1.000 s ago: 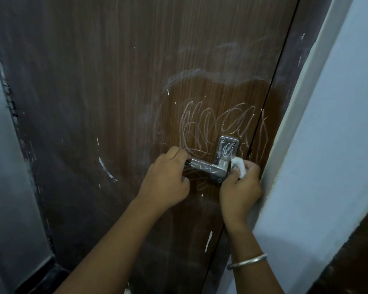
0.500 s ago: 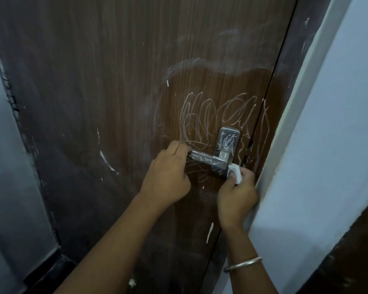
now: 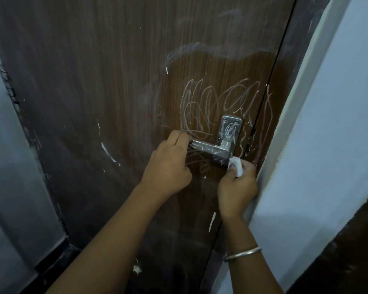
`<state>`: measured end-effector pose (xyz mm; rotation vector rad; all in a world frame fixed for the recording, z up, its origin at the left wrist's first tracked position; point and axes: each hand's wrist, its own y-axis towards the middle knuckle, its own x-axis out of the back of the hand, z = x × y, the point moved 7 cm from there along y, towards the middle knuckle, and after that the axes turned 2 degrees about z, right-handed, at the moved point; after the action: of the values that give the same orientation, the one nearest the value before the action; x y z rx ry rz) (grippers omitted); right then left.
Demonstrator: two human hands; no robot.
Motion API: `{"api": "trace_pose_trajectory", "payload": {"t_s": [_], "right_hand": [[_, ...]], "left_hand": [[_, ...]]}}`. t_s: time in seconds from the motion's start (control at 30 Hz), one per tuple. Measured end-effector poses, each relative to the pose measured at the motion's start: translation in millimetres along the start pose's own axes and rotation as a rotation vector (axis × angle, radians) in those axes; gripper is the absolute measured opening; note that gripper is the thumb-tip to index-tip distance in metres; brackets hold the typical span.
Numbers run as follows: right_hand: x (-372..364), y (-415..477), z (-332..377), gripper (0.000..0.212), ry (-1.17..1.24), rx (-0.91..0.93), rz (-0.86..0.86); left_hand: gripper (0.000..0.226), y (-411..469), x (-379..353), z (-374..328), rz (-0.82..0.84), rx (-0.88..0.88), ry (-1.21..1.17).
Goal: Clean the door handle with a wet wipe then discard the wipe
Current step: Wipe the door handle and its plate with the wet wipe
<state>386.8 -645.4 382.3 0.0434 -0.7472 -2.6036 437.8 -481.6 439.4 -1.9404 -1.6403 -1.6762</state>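
Note:
A silver door handle (image 3: 210,148) with a rectangular back plate (image 3: 229,129) is fixed near the right edge of a brown wooden door (image 3: 115,81). Chalk-like scribbles cover the plate, the lever and the wood around them. My left hand (image 3: 168,166) grips the lever's free left end. My right hand (image 3: 237,185) holds a small folded white wet wipe (image 3: 236,166) pressed against the lower right corner of the plate, just under the lever's pivot. My fingers hide most of the wipe.
A white wall corner (image 3: 319,145) juts out close beside my right hand, leaving a narrow gap to the door edge. A grey wall (image 3: 6,166) borders the door on the left. White paint flecks mark the lower door.
My right hand has slid the wipe down from beside the plate's middle to its lower right corner. My left hand has kept its grip on the lever end.

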Motion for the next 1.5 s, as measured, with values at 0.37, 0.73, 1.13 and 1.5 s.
{"api": "trace_pose_trajectory", "payload": {"t_s": [0.37, 0.73, 1.13, 1.5], "right_hand": [[-34, -27, -41, 0.021, 0.929, -0.836, -0.063], [-69, -49, -26, 0.021, 1.268, -1.229, -0.038], [-74, -54, -27, 0.02, 1.299, -1.305, -0.007], [-84, -53, -25, 0.031, 1.31, -1.339, 0.01]], "left_hand": [[0.055, -1, 1, -1, 0.007, 0.006, 0.03], [0.055, -1, 3, -1, 0.012, -0.003, 0.015], [0.05, 1, 4, -3, 0.031, -0.013, 0.027], [0.056, -1, 4, -3, 0.032, -0.019, 0.045]]}}
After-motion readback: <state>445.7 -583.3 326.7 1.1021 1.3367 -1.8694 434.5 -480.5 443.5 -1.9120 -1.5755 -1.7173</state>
